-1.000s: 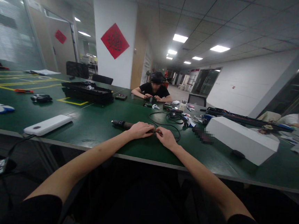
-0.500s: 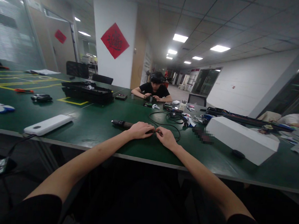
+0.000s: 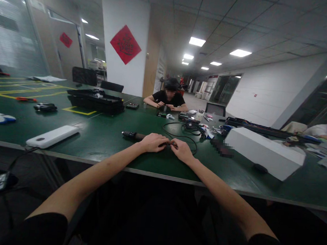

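Observation:
A dark electric screwdriver (image 3: 133, 135) lies on the green table (image 3: 109, 154), its tip pointing left. My left hand (image 3: 154, 142) is wrapped over its rear body, which hides much of it. At the tool's back end, my right hand (image 3: 182, 151) pinches the black cable (image 3: 194, 141) close to where it joins. The fingertips of both hands nearly meet there, so the joint itself is mostly covered. From the right hand the cable loops away over the table to a tangled coil behind.
To the left lie a white power-bank-like device (image 3: 54, 136) and a black tray (image 3: 95, 100). A long white box (image 3: 264, 151) stands at the right, a black mouse-shaped object (image 3: 260, 168) before it. Across the table a person (image 3: 168, 96) handles small parts. Clutter lies around the coiled cables (image 3: 194, 128).
My hands stay in almost the same place, with only a slight shift of the fingers at the cable joint. The person opposite has raised a hand a little.

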Available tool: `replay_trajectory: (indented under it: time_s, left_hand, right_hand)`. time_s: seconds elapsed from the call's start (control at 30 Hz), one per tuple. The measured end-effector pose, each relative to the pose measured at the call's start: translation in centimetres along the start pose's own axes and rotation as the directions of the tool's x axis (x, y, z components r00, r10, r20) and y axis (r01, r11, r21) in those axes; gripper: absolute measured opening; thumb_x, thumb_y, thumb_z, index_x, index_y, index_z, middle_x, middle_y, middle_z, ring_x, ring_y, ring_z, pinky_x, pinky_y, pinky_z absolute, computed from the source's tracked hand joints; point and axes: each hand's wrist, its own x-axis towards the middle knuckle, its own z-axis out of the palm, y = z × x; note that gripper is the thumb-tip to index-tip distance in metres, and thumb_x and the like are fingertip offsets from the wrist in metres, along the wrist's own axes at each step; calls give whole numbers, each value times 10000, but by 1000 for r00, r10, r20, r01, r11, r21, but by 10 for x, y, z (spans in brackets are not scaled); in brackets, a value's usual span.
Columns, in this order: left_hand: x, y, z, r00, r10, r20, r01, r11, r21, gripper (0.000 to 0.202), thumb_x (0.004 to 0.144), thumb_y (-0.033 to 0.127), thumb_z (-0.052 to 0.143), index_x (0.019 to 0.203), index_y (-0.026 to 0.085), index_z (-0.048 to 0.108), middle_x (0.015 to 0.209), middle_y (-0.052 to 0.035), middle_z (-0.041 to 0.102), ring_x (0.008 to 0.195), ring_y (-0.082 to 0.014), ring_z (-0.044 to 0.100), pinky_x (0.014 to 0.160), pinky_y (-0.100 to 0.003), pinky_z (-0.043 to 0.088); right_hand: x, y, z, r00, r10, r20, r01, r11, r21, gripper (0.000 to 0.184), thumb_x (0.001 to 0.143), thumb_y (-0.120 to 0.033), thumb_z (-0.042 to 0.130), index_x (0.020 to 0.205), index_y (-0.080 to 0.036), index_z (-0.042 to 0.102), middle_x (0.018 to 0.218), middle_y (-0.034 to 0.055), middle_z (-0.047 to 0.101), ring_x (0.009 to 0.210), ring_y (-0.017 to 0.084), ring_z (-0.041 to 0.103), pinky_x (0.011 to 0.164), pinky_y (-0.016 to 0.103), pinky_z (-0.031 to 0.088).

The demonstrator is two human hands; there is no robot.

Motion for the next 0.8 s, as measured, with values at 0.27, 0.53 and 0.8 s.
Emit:
replay_trajectory:
  time_s: [0.27,0.53,0.8]
  left_hand:
    - [0,1,0,1000,-10,11,10,1000,14,261,1021,442,501,1193,262,580,1058,-30,722,985,-216,692,823,-320,476]
    - [-1,1,-1,1000,-3,12,3,1000,-5,263,1017,424,507,1213,262,570,1076,-30,720,990,-209,691,822,-314,475]
    - [-1,0,0,1000,2,-3,-2,1000,-1,255,1019,423,509,1205,260,574,1062,-28,712,986,-207,685,824,-315,475]
  right_hand:
    - [0,0,-1,1000,-1,2,1,1000,7,108,934,-193,619,1031,-230,646,883,10,681,732,164,589,694,257,401]
    - [0,1,0,1000,-3,-5,3,1000,0,114,936,-197,615,1041,-226,649,882,13,679,740,167,592,700,261,405]
    - [0,2,0,1000,-6,3,6,1000,16,112,938,-203,613,1042,-226,650,887,18,680,741,169,592,703,259,412]
